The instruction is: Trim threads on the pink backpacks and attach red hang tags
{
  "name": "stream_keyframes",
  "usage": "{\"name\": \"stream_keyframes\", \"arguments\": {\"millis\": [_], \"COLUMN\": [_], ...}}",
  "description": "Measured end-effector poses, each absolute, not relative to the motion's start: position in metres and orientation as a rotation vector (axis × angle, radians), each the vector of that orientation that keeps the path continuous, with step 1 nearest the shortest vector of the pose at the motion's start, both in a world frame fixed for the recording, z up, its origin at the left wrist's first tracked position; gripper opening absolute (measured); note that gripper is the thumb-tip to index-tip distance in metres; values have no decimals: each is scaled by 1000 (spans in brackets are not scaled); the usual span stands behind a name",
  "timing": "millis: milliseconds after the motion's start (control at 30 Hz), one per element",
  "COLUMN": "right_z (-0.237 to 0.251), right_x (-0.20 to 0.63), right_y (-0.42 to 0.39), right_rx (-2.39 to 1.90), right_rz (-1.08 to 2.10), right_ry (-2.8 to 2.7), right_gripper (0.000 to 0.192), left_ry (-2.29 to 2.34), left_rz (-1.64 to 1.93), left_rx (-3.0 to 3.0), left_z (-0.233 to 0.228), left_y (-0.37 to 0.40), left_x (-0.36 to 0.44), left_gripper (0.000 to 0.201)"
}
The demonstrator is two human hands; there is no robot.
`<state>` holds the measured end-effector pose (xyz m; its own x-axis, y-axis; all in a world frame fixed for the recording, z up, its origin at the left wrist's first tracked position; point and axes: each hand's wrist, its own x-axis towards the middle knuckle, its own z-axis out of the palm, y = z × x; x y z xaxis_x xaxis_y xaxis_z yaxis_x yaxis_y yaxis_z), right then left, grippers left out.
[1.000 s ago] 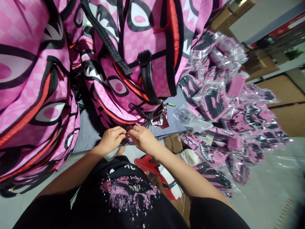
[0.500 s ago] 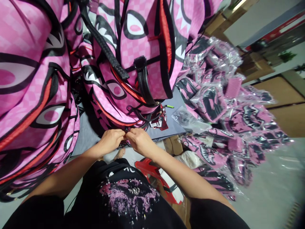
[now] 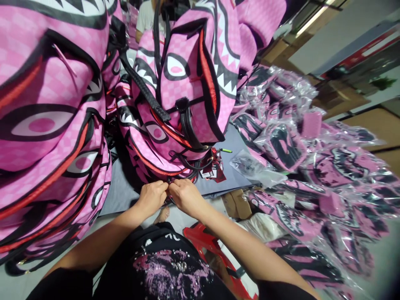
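Note:
My left hand (image 3: 153,197) and my right hand (image 3: 185,196) meet at the table's front edge, both with fingers closed in a pinch. Between the fingertips is something small and dark that I cannot make out, at the lower edge of a pink backpack (image 3: 150,152) with black trim and a red zipper. On top of it lies another pink backpack (image 3: 187,93) printed with eyes and teeth, its red-edged pocket gaping. Red and white hang tags (image 3: 213,171) lie just right of my right hand, and a thin green item (image 3: 225,150) is beyond them.
Pink backpacks are piled high at the left (image 3: 40,125). Plastic-wrapped pink bags (image 3: 281,146) heap up at the right. A cardboard box (image 3: 236,204) and a red bag (image 3: 203,237) sit below the grey table (image 3: 121,200). Another person (image 3: 145,21) is partly visible at the back.
My view has shifted, so the bags and hands appear slightly lower and to the right. Both hands stay pinched together at the same backpack edge. The person at the back has come into view.

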<state>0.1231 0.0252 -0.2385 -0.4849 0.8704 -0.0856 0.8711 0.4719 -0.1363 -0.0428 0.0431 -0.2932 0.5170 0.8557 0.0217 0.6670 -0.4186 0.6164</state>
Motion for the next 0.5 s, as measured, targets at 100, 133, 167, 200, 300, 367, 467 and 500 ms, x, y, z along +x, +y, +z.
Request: {"name": "stream_keyframes", "arguments": {"millis": [100,133,167,200,300,367,467,500], "right_z": [-238,-237,-237,-236,-236,-237,-240,-241], "right_x": [122,121,120,120,119,120,123,124], "right_y": [25,25,24,24,22,21,19,18], "right_rx": [1633,1637,1640,1649,1731,1835,1945,1956], "right_rz": [-285,-301,-316,-332,-440,-563,-728,-768], "right_ry": [2669,2665,2663,2664,2691,2723,2792,2816], "right_gripper": [9,8,8,9,8,5,12,13], "left_ry": [1183,1149,1119,1105,1177,1241,1203,1177], "left_rz": [497,507,516,527,577,607,621,621], "left_rx": [2175,2161,2146,2129,2062,2013,1971,1965], "left_z": [-293,-293,-293,-293,-293,-293,-293,-293], "left_y": [40,39,38,38,36,35,33,33], "left_x": [-46,-48,-50,-51,-52,-50,-47,-47], "left_gripper": [21,23,24,25,20,13,11,13]}}
